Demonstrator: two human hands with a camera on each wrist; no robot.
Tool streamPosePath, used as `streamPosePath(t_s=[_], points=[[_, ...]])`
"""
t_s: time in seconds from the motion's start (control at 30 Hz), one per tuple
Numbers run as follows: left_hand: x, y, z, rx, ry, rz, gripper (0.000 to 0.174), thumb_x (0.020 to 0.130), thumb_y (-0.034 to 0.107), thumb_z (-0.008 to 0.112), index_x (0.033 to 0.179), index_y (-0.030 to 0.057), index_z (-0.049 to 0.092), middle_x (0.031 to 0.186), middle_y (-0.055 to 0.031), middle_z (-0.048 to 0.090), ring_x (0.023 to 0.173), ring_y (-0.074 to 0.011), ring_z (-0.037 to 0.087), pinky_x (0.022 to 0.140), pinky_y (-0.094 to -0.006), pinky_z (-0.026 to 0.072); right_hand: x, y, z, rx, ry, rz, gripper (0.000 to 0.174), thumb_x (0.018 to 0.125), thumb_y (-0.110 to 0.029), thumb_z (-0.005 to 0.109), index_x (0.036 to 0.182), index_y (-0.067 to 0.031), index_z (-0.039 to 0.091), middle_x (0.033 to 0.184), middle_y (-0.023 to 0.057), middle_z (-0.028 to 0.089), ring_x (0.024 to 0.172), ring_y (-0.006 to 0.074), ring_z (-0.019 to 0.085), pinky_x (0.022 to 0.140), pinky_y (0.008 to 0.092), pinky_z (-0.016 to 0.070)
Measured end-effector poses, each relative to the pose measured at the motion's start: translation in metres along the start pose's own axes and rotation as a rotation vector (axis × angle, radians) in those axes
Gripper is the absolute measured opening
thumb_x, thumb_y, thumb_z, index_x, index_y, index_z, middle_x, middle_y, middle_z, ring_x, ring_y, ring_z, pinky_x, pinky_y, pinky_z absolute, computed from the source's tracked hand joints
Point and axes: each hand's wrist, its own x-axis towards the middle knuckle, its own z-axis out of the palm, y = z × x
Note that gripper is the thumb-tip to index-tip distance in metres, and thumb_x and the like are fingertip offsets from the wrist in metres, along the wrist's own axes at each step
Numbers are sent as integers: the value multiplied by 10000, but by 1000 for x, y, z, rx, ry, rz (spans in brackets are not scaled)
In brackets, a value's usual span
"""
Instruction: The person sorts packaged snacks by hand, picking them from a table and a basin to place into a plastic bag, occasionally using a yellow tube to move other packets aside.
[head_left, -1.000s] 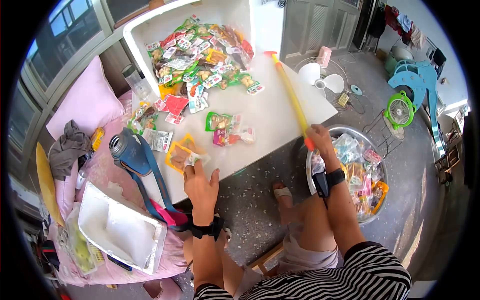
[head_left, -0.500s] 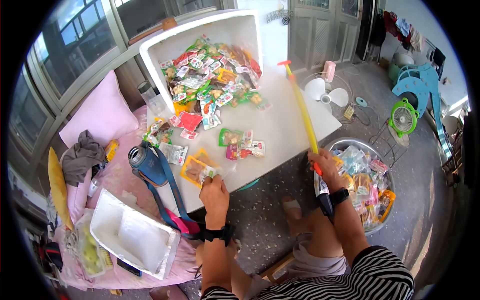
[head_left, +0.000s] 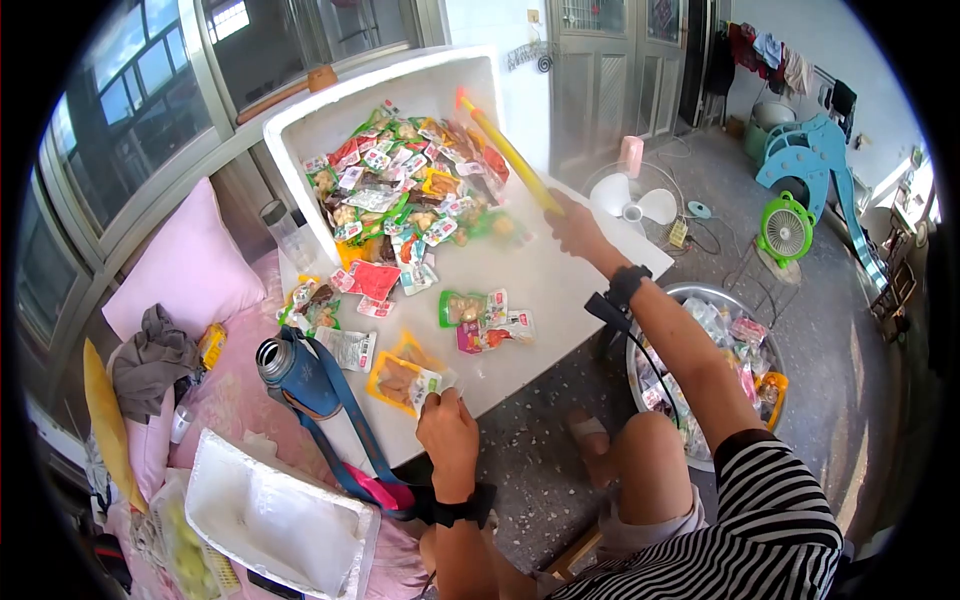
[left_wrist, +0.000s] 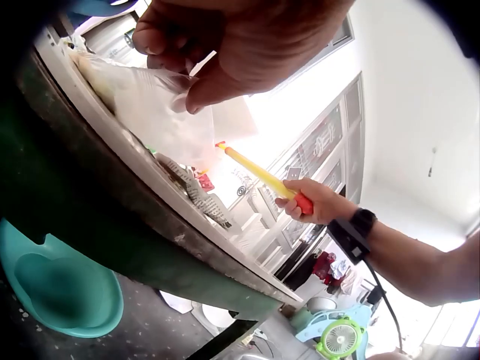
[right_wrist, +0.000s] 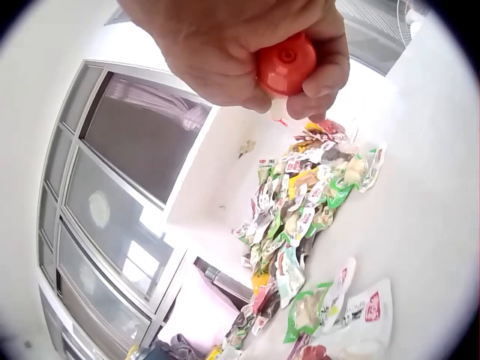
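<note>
My right hand [head_left: 583, 238] grips a yellow rod [head_left: 515, 160] by its red end, raised over the table. The rod's far red tip reaches toward the pile of small snack packets [head_left: 395, 185] spilling from the white foam box [head_left: 290, 160]. From the right wrist view, my fingers curl round the red end cap [right_wrist: 287, 64]. At the table's near edge, my left hand [head_left: 447, 435] pinches a clear plastic bag [left_wrist: 161, 112] between thumb and fingers. Just beyond that hand lies a yellow-edged snack packet [head_left: 400, 380]. Green and pink packets [head_left: 487, 320] lie to its right.
A blue flask [head_left: 290, 370] with a strap stands at the table's left. An empty foam container [head_left: 280, 515] sits on the pink bedding. On the floor at right, a metal basin [head_left: 632, 375] holds many packets. Fans [head_left: 787, 230] stand farther back.
My right hand has lifted from beside the basin to above the table, swinging the rod forward and left toward the foam box. My left hand has come to the packet's near edge and pinches there.
</note>
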Motion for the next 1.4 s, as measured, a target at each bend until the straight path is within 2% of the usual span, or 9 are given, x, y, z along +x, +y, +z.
streamPosePath(t_s=[0.17,0.23,0.3,0.4,0.47,0.57,1.1,1.23,1.4], points=[[0,-3,4,-17,-39,-28,79,788,58,624,861,31,610,789,-162,569,748,-377,602,617,-474,489,100,-32,41,117,-77,19,420,879,-215,545,1279,-92,510,651,46,513,424,166,476,367,304,412],[2,-5,4,-6,-37,-19,85,781,54,628,862,33,610,785,-161,568,747,-375,603,615,-471,490,122,-13,63,-128,-93,-227,327,877,-208,537,1167,-56,538,651,49,506,424,177,481,366,317,411],[1,-4,3,-4,-34,-14,102,779,50,633,878,36,615,787,-163,576,738,-378,601,615,-468,485,116,7,64,-130,-134,-220,256,875,-189,515,1073,-31,552,647,70,512,433,190,504,378,320,421],[1,-5,3,-12,-18,-1,121,781,46,638,901,39,622,795,-167,591,722,-389,595,619,-467,474,69,13,39,9,-157,-99,279,866,-192,480,1057,-18,584,619,129,566,445,213,550,417,334,447],[2,-3,3,-17,-14,13,106,779,44,639,882,36,615,796,-169,590,724,-390,593,623,-469,471,29,24,7,136,-241,29,299,865,-199,477,1092,-28,571,598,87,513,435,171,508,377,306,413],[1,-2,3,19,-46,7,77,791,56,629,858,24,610,808,-183,595,746,-397,598,637,-477,474,-38,36,-30,104,-270,183,566,888,-246,480,1436,-133,394,623,42,490,445,120,478,377,265,397],[-4,-9,10,39,-4,49,40,771,24,610,810,14,604,786,-181,590,751,-388,604,648,-474,489,-313,4,-121,114,-411,318,580,962,-226,490,1493,-141,271,686,8,481,534,78,475,467,230,419],[0,-7,7,28,-3,38,35,770,28,612,800,16,598,776,-177,582,744,-386,600,642,-475,485,-288,8,-111,60,-321,224,585,963,-220,496,1494,-137,265,693,9,478,546,81,482,469,235,426],[1,-9,10,-4,-19,11,43,780,40,616,815,18,602,782,-185,590,733,-396,594,635,-482,471,-155,-25,-48,59,-249,174,542,971,-273,464,1484,-207,301,700,43,488,506,108,486,439,256,427]])
